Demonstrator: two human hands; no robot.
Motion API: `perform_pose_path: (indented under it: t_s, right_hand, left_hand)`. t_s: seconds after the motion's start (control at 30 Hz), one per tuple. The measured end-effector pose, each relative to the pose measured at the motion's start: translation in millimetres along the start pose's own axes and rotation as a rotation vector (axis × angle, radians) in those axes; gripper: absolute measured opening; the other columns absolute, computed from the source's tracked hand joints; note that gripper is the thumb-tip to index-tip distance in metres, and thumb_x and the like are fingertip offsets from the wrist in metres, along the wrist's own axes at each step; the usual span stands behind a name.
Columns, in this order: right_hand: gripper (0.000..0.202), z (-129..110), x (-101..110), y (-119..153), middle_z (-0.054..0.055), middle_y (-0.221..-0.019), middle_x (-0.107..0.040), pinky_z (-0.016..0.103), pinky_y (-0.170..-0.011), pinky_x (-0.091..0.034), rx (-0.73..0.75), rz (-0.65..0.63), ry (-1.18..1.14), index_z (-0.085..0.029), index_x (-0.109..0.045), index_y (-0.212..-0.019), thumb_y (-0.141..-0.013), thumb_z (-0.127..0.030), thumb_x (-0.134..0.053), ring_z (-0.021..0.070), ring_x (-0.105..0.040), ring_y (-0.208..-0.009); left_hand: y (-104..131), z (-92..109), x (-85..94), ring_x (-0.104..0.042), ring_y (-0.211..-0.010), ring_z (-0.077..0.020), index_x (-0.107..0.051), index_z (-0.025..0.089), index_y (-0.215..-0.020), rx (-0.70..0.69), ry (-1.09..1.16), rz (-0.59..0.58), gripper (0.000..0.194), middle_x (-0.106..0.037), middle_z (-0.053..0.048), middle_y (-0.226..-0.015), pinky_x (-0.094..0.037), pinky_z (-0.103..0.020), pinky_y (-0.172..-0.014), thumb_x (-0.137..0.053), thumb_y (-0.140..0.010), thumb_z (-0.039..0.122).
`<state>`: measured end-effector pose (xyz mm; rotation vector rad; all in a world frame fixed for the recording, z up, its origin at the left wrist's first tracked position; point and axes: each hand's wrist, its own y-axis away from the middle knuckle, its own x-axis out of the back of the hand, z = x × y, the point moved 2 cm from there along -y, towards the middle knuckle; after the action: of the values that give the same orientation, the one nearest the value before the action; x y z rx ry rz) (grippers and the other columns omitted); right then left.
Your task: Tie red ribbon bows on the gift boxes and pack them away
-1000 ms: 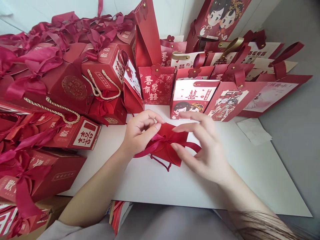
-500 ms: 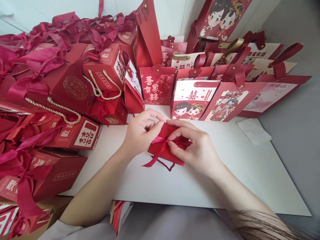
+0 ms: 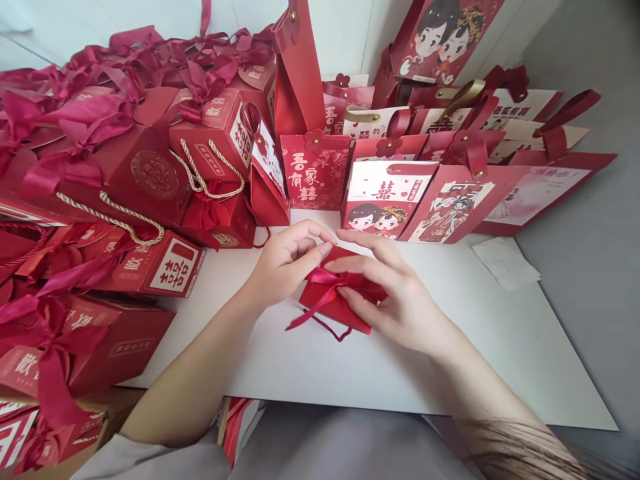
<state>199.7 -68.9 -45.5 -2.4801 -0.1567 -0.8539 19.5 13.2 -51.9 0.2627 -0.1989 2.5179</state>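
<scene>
A small red gift box lies on the white table in front of me, with a dark red cord handle at its near side. Across its top runs a crimson ribbon tied in a bow, one tail trailing to the left. My left hand is curled at the box's far left, thumb and forefinger closed on the ribbon's edge. Over the bow, my right hand has its fingers spread; the thumb touches near the knot and the forefinger reaches toward my left fingertips. Part of the bow is hidden under the right hand.
Red boxes with ribbon bows are stacked along the left. Several upright red and white gift bags line the back of the white table. A folded white tissue lies at the right, near a grey wall.
My right fingers have loosened from their pinch at the knot and spread over the bow. The left hand stays nearly in place, and the box has shifted slightly right.
</scene>
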Motion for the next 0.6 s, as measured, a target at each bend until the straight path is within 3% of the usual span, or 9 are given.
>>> perform_pose_path:
  t_s: [0.17, 0.3, 0.47, 0.53, 0.6]
  right_hand:
    - [0.017, -6, 7, 10, 0.012, -0.151, -0.051, 0.061, -0.121, -0.033, 0.171, -0.021, 0.113, -0.024, -0.072, -0.101, -0.091, -0.013, -0.065, 0.0328, -0.04, -0.147]
    - [0.017, -3, 18, 18, 0.01, -0.156, -0.045, 0.063, -0.121, -0.033, 0.168, -0.09, 0.063, -0.025, -0.072, -0.098, -0.088, -0.012, -0.068, 0.0347, -0.035, -0.149]
    - [0.01, 3, 28, 18, 0.007, -0.159, -0.043, 0.06, -0.12, -0.035, 0.132, -0.231, -0.143, -0.027, -0.073, -0.098, -0.09, -0.021, -0.07, 0.0357, -0.038, -0.148]
    - [0.013, 6, 31, 18, 0.01, -0.151, -0.052, 0.055, -0.115, -0.043, 0.08, -0.167, -0.27, -0.027, -0.069, -0.107, -0.094, -0.029, -0.066, 0.0338, -0.048, -0.14]
    - [0.016, 12, 35, 18, 0.011, -0.127, -0.063, 0.049, -0.102, -0.051, -0.013, -0.011, -0.279, -0.027, -0.064, -0.111, -0.097, -0.034, -0.063, 0.0304, -0.059, -0.122]
  left_hand:
    - [0, -1, 1.9, -0.034, -0.051, -0.0093, -0.064, 0.022, -0.097, -0.02, -0.009, 0.001, 0.016, -0.041, 0.006, -0.057, -0.028, -0.024, -0.049, -0.059, -0.098, 0.036]
    - [3, 5, 0.8, -0.037, -0.054, -0.0087, -0.065, 0.021, -0.101, -0.078, -0.103, -0.056, 0.016, -0.042, 0.006, -0.061, -0.032, -0.023, -0.052, -0.063, -0.096, 0.036]
    - [7, 16, 0.4, -0.051, -0.065, -0.0098, -0.066, 0.02, -0.097, -0.077, -0.259, -0.125, 0.025, -0.059, 0.001, -0.084, -0.041, -0.022, -0.055, -0.077, -0.083, 0.038]
    - [7, 20, 0.1, -0.055, -0.069, -0.0122, -0.071, 0.02, -0.092, -0.09, -0.306, -0.143, 0.021, -0.063, -0.001, -0.084, -0.043, -0.023, -0.057, -0.077, -0.083, 0.038]
    - [7, 22, -1.2, -0.058, -0.072, -0.0142, -0.075, 0.021, -0.086, -0.101, -0.328, -0.154, 0.017, -0.064, -0.003, -0.081, -0.045, -0.025, -0.06, -0.074, -0.087, 0.037]
